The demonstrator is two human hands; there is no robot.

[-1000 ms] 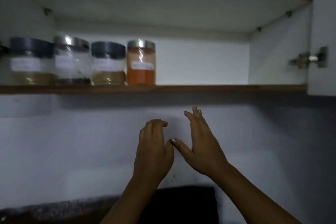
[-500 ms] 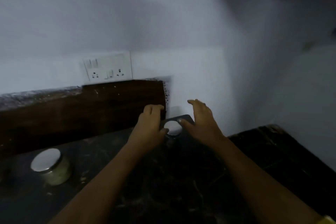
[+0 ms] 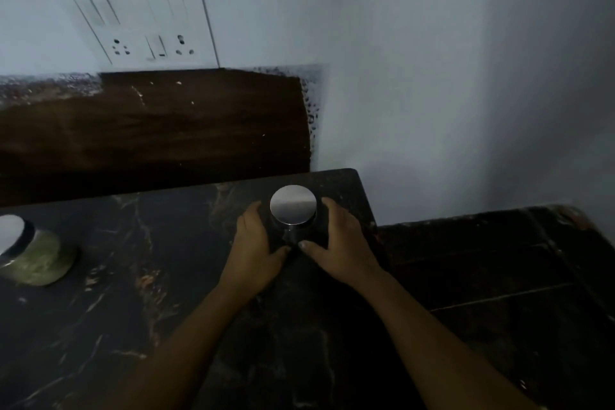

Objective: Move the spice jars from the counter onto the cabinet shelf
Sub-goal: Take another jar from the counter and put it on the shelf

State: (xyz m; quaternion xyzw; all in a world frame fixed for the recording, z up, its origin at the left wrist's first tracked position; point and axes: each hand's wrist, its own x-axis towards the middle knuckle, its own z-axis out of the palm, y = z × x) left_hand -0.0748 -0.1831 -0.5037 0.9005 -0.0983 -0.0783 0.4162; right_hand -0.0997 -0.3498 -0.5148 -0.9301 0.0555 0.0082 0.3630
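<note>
A spice jar with a shiny silver lid [image 3: 293,205] stands near the back right corner of the dark marble counter [image 3: 133,309]. My left hand [image 3: 254,246] curls around its left side and my right hand [image 3: 339,243] around its right side. The two thumbs nearly meet in front of it, and the jar's body is mostly hidden between my hands. A second jar with greenish contents and a silver lid [image 3: 33,253] stands at the counter's far left, cut off by the frame edge. The cabinet shelf is out of view.
A white socket and switch panel [image 3: 149,30] sits on the wall above a brown wooden backsplash [image 3: 149,123]. The counter ends just right of the jar; a lower dark surface [image 3: 499,276] lies beyond. White walls meet in a corner behind.
The view has dropped from the shelf with several jars down to the counter. Both hands came down and closed around the silver-lidded jar.
</note>
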